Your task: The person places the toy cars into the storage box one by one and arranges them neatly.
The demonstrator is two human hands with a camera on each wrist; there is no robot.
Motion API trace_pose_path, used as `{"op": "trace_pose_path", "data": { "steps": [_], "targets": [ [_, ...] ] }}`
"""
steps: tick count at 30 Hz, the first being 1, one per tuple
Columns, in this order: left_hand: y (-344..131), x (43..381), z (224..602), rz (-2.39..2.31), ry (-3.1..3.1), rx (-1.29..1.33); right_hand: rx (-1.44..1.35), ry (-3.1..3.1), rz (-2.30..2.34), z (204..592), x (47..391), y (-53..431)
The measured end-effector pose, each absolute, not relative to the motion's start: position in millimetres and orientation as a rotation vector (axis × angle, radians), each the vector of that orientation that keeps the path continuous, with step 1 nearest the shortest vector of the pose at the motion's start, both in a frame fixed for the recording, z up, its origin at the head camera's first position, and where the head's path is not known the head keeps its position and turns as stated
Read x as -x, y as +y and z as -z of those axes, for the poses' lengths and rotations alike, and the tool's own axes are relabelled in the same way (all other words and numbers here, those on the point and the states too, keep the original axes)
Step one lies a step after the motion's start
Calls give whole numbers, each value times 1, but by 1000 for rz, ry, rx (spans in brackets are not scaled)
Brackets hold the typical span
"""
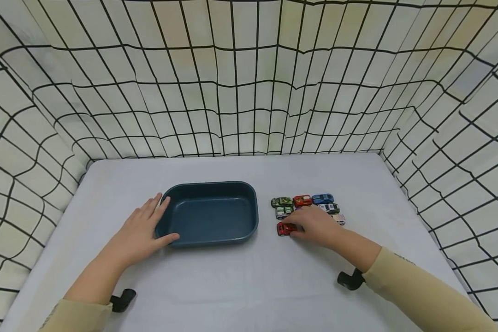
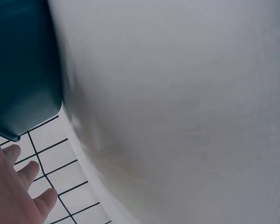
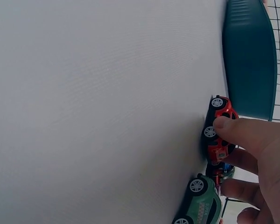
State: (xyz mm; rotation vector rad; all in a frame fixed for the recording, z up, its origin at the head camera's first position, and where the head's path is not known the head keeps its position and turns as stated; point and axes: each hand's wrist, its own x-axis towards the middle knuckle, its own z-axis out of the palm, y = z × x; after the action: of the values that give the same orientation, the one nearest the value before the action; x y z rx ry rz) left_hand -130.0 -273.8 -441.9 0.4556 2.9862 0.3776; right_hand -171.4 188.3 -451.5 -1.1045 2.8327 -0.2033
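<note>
From my end I see a small red toy car (image 1: 285, 229) with dark windows and silver wheels, standing on its wheels at the near edge of a cluster of toy cars, to the right of a tray. The right wrist view shows a green car (image 3: 203, 203) just beside it. Behind it sit another green car (image 1: 281, 202), a second red car (image 1: 302, 200) and a blue car (image 1: 322, 198) in the farthest row, with others partly hidden by the hand. The tray (image 1: 216, 242) is dark blue, shallow and round-cornered. All this stands on a white bench (image 1: 232, 286), with a black grid (image 1: 236, 86) over pale walls around it. My view has the right hand (image 1: 315, 225) pinching the red toy car between thumb and finger, while the left hand (image 1: 139, 233) lies spread at the tray's left rim, its thumb over the near corner.
</note>
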Motion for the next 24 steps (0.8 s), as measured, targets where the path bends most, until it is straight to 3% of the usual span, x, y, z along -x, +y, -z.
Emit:
{"op": "trace_pose_path", "data": {
  "steps": [24],
  "targets": [
    [-276,128,440,-432,2943,-387,1247,2798,79,451,177,199]
  ]
}}
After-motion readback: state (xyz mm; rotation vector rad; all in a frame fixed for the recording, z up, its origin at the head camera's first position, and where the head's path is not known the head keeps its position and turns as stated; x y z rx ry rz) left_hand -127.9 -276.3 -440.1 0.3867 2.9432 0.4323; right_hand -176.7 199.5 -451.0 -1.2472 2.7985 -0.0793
